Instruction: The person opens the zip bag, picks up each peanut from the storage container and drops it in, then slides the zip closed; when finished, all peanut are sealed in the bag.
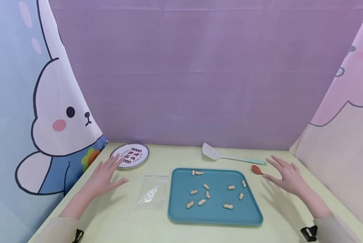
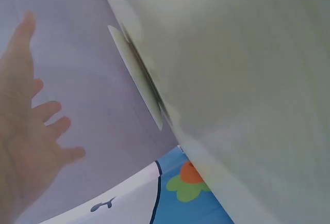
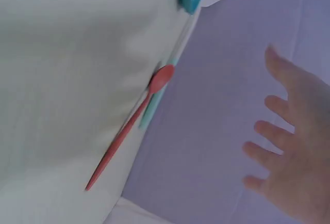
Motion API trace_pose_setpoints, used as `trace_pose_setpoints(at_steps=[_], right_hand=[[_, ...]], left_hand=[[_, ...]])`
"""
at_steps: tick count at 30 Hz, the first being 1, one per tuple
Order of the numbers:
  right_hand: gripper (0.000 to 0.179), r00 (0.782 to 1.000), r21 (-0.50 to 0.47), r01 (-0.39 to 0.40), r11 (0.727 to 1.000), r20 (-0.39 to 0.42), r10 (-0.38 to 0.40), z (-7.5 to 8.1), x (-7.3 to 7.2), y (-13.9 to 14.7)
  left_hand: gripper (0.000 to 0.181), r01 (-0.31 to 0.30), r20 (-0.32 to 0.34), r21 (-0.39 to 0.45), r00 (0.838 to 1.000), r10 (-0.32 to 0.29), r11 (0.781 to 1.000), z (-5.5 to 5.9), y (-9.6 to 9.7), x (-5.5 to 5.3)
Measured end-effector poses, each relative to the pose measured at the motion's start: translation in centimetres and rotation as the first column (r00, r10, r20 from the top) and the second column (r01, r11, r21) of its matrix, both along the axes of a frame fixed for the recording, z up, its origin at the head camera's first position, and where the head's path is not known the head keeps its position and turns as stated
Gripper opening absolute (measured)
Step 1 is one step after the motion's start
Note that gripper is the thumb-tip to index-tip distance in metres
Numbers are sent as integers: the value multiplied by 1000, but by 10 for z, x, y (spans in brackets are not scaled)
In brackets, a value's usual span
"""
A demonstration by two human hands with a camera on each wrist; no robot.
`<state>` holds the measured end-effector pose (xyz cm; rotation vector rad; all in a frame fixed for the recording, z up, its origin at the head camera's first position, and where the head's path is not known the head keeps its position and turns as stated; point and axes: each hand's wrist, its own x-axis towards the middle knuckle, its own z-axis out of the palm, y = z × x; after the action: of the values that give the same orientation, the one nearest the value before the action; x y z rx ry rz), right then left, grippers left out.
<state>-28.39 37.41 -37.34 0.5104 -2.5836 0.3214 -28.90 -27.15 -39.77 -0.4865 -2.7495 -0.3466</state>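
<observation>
My left hand [image 1: 101,179] hovers above the left side of the table, fingers spread and holding nothing. In the head view its fingertips overlap a white plate [image 1: 140,155] with a dark rim and red print. On the other side, my right hand [image 1: 287,177] is raised over the table with spread fingers, also holding nothing. Below it lies a red spoon [image 3: 121,133], its handle mostly hidden by the hand in the head view. Between the hands sits a blue tray [image 1: 211,216] with several peanuts [image 1: 228,206] scattered on it. A clear zip bag [image 1: 152,192] lies flat left of the tray.
Behind the tray lies a spatula [image 1: 211,152] with a white head and a pale green handle end. A purple cloth [image 1: 181,74] hangs along the table's back edge. Printed cartoon curtains [image 1: 53,135] enclose the sides.
</observation>
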Motion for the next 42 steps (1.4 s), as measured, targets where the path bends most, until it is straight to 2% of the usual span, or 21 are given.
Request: trace_pose_setpoints(at_steps=[3,6,10,14,19,25,34,38,42], right_hand=[[52,999,-60,-43,997,-16,42,7,-8,-12],[41,998,-132,-54,990,16,56,15,-15,-32],[34,995,-211,-63,976,59,77,23,-27,-68],[31,988,-288,-126,949,48,146,28,-42,-106],[26,967,-350,-233,907,19,256,31,-55,-151],[25,930,-372,-313,874,65,361,27,-64,-199],[28,861,-364,-416,833,138,490,15,-72,-261],[28,832,-405,-406,819,207,515,8,-72,-282],[29,807,-418,-396,817,266,527,0,-72,-300]], left_hand=[[70,13,-31,38,999,-12,999,4,3,-3],[57,13,-7,92,1000,-13,996,8,8,-8],[46,10,27,179,1000,-15,984,13,17,-16],[38,54,-3,256,998,-55,965,15,25,-26],[30,107,-16,331,994,-108,937,15,35,-37],[29,103,54,409,989,-137,907,13,47,-46],[35,124,126,378,975,-183,917,3,62,-60],[41,106,204,384,959,-196,917,-2,66,-62],[44,94,271,339,943,-193,936,-6,67,-62]])
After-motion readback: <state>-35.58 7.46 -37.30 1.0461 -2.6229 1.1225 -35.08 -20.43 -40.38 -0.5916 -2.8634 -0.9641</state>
